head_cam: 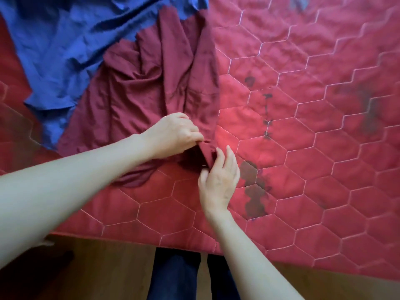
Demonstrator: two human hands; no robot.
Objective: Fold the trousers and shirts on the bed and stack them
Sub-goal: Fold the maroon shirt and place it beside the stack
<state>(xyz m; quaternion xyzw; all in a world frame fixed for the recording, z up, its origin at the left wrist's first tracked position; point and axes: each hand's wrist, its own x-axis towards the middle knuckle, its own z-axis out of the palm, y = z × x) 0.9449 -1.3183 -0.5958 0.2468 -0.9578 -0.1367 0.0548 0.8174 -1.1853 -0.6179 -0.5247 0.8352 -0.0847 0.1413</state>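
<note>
A crumpled maroon garment (151,87) lies spread on the red quilted bed (303,105), running from the far middle toward me. My left hand (173,135) pinches its near edge from the left. My right hand (218,178) pinches the same edge just below and to the right, thumb and fingers curled on the cloth. Between the two hands the fabric forms a short raised fold. A wrinkled blue garment (65,44) lies at the far left, partly under the maroon one.
The bed's near edge (151,240) runs across the lower view, with wooden floor (108,267) below it. My legs in dark trousers (173,276) stand against that edge. Dark stains (253,191) mark the quilt to the right of my hands.
</note>
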